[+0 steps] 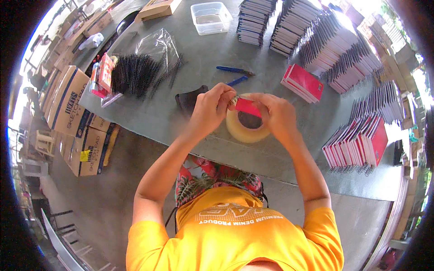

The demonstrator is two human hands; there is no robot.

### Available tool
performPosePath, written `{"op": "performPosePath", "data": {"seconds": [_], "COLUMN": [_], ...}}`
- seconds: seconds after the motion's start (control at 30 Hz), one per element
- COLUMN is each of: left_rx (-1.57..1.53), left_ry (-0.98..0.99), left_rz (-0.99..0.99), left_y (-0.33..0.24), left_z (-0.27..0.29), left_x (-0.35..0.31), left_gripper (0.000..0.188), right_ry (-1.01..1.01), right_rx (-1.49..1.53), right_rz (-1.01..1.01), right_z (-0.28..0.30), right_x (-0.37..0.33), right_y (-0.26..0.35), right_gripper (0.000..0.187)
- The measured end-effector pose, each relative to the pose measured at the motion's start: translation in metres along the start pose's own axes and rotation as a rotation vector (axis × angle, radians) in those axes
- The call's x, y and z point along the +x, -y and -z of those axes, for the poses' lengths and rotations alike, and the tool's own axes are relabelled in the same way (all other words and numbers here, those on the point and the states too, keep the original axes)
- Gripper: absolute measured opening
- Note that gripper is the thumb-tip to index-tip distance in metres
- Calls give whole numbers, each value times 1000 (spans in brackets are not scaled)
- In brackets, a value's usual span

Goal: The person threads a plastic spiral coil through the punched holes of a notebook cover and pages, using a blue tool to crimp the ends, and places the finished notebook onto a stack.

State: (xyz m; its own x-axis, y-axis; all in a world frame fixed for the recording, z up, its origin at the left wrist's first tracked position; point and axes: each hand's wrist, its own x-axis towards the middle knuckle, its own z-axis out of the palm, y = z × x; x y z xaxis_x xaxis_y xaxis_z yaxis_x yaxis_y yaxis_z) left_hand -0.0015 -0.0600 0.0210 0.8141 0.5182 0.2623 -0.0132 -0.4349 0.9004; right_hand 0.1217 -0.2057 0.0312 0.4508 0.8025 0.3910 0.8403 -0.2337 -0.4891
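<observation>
Both my hands are raised over the near edge of the grey table and hold a small red-covered notebook [248, 107] between them. My left hand [216, 101] pinches its left end, where a bit of coil-like binding shows at the fingertips. The other end is gripped by my right hand [276, 115], thumb and fingers closed on it. Just beneath lies a wide roll of clear tape [246, 134], partly covered by the notebook and my right hand. Beyond the hands rest blue-handled pliers [237, 76]. A dark curved object [190, 100] sits beside my left wrist, its kind unclear.
Black binding coils [135, 74] are heaped at left by a clear plastic bag [158, 43]. A small red notebook stack [302, 83] lies right of the pliers. Tall notebook stacks [327, 43] and red notebooks [355, 142] line the right. A clear tub [210, 18] stands behind; cartons [70, 101] stand left.
</observation>
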Motion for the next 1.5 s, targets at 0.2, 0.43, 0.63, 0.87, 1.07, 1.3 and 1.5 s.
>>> {"op": "performPosePath", "data": {"seconds": [0.2, 0.43, 0.63, 0.87, 1.07, 1.3, 1.5], "left_rx": [-88, 140, 204, 233, 309, 417, 992], "left_ry": [-56, 325, 494, 509, 387, 239, 766], "left_rz": [-43, -424, -331, -413, -497, -567, -522], "left_y": [5, 40, 20, 9, 19, 14, 15], "left_z": [0, 28, 32, 46, 37, 37, 46], "left_x": [12, 36, 54, 72, 63, 52, 22], "left_gripper": [13, 18, 21, 19, 21, 17, 40], "right_ry": [-6, 59, -171, -234, -50, 5, -123], "right_rx": [154, -68, -147, -196, -246, -121, 104], "right_rz": [36, -21, -139, -62, -121, 9, -174], "right_z": [0, 1, -24, -31, -24, -16, -19], "right_x": [5, 16, 5, 5, 13, 23, 25], "right_y": [3, 20, 16, 19, 22, 14, 13], "right_gripper": [36, 27, 16, 23, 17, 20, 18]}}
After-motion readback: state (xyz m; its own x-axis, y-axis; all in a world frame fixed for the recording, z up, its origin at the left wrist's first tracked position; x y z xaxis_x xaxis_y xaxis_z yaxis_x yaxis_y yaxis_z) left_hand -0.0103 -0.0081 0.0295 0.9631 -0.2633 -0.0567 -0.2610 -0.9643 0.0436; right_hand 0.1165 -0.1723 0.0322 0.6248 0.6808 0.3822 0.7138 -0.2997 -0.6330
